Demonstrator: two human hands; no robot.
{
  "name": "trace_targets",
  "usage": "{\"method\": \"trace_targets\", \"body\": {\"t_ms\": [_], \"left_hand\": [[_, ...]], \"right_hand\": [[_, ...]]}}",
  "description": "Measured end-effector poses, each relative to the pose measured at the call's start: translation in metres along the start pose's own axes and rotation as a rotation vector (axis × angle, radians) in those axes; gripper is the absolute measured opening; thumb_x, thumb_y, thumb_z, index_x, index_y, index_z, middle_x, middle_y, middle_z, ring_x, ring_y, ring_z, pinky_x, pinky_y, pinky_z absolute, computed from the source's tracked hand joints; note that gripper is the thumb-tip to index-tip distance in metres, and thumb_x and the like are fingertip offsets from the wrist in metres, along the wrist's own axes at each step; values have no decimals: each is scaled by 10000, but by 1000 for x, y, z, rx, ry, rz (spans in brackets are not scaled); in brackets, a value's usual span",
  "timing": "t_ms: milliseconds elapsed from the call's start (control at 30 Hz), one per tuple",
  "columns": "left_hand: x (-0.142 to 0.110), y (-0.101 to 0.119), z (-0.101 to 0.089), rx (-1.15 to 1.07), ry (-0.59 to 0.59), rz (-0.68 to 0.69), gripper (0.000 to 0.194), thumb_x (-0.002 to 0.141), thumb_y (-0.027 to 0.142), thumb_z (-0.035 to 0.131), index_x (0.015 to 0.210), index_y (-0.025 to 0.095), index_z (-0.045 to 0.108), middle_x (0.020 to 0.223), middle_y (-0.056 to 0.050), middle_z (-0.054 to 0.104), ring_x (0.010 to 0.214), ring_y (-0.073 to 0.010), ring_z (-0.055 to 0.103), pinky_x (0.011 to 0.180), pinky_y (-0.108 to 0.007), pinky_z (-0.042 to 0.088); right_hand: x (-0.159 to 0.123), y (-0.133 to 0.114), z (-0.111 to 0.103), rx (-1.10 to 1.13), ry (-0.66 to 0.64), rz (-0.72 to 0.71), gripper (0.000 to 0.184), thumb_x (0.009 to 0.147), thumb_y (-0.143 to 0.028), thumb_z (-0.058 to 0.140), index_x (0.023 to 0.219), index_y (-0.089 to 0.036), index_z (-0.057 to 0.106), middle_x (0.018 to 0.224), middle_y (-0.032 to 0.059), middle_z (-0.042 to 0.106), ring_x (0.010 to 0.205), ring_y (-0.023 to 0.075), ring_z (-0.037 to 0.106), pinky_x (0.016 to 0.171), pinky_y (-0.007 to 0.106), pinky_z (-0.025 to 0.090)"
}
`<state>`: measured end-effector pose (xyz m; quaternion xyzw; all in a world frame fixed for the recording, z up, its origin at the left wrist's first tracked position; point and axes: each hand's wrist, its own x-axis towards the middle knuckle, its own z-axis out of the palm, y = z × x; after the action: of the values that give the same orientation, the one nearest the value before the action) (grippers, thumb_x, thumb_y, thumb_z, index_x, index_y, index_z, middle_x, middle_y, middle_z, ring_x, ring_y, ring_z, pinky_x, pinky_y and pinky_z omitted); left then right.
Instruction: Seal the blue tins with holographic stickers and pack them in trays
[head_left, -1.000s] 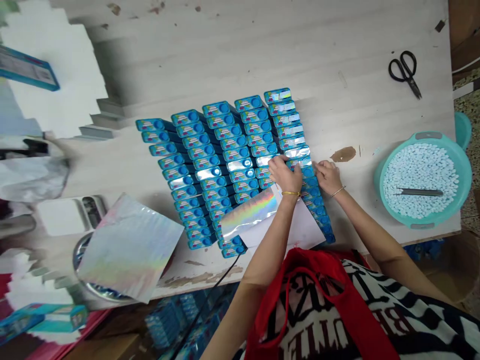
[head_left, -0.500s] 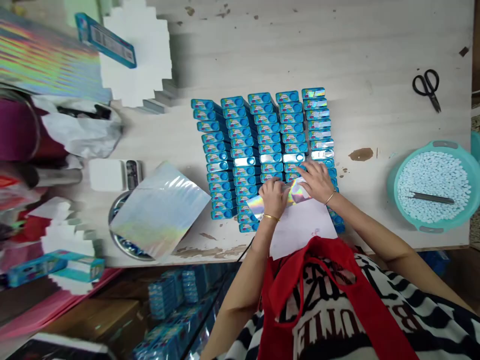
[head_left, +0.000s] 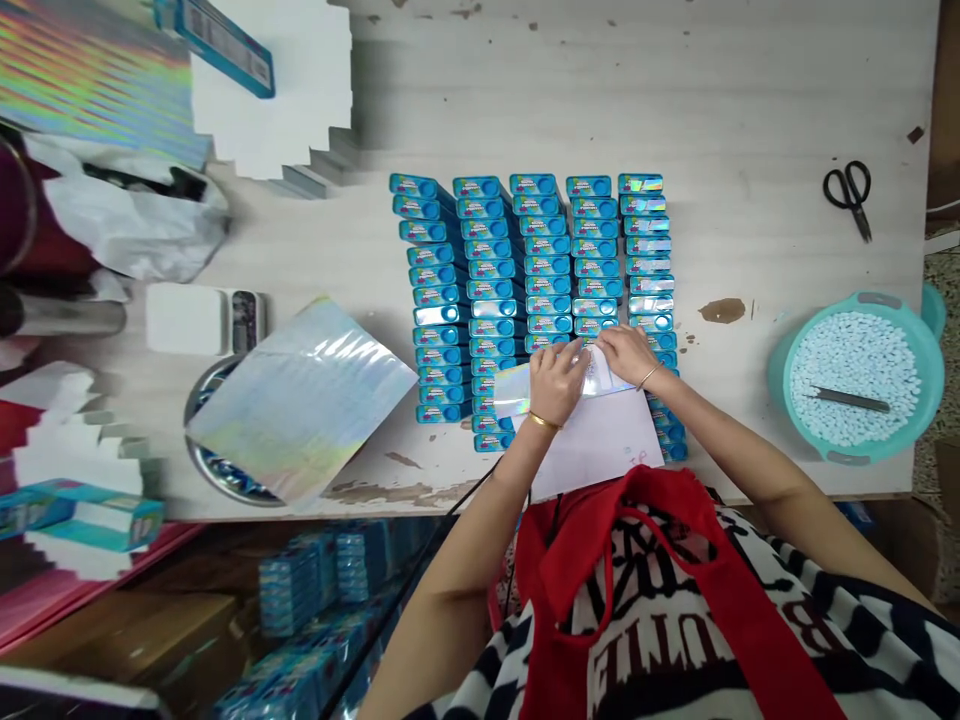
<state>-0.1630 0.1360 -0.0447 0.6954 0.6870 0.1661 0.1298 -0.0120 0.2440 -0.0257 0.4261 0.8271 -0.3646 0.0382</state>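
Observation:
My left hand [head_left: 556,382] is closed on a shiny holographic sticker strip [head_left: 514,390], its fingers bent over the upper edge. Close beside it, my right hand [head_left: 628,356] pinches the same strip near its upper right part; the fingertips partly hide what they grip. Beneath the strip a white paper sheet [head_left: 592,445] reaches down to the red apron [head_left: 570,560]. Both hands are over the lower part of several columns of narrow blue boxes [head_left: 491,268] standing on end. Silvery stickers show on the ends of boxes in the rightmost column [head_left: 649,246].
A turquoise basin [head_left: 780,385] of white pellets with dark tweezers [head_left: 851,400] stands right, black scissors [head_left: 851,195] beyond it. At left, a holographic sheet [head_left: 307,400] covers part of a metal bowl [head_left: 196,470], beside a white scale [head_left: 187,318]. White stacked cartons [head_left: 277,90] stand back left.
My hands have come slightly closer together on the strip. The strip's bright rainbow glare has faded to a paler silver. The whole view has shifted a little.

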Motion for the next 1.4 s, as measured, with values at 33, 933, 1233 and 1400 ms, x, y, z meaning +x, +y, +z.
{"method": "trace_targets", "body": {"t_ms": [33,933,1233,1400], "left_hand": [[-6,3,0,2,5,12,282,996,244,467,1105,261,727,1328,-131,685,1188,-302,584,956,-486,380],[-21,14,-26,-158,15,-8,548,986,223,472,1530,166,433,890,-72,699,854,-217,656,829,-354,510],[45,29,-52,-937,479,-320,827,847,517,753,1525,287,340,839,15,586,742,-133,599,745,-286,539],[75,42,-19,-1010,315,-372,837,825,545,757,1511,277,360,833,7,586,742,-138,609,706,-276,539]], "right_hand": [[0,1,0,-7,3,5,275,1047,-250,442,953,-185,693,1091,98,735,1093,270,576,868,367,298],[0,9,14,-102,71,-15,326,1046,-240,395,990,-167,708,1061,134,719,1063,285,548,895,394,310],[-20,12,15,419,471,-95,649,1043,-632,213,1198,-214,684,1165,103,722,1154,255,602,1058,418,369],[-37,14,-13,850,528,62,588,882,-791,463,933,-243,669,931,39,695,925,210,636,890,337,493]]}}
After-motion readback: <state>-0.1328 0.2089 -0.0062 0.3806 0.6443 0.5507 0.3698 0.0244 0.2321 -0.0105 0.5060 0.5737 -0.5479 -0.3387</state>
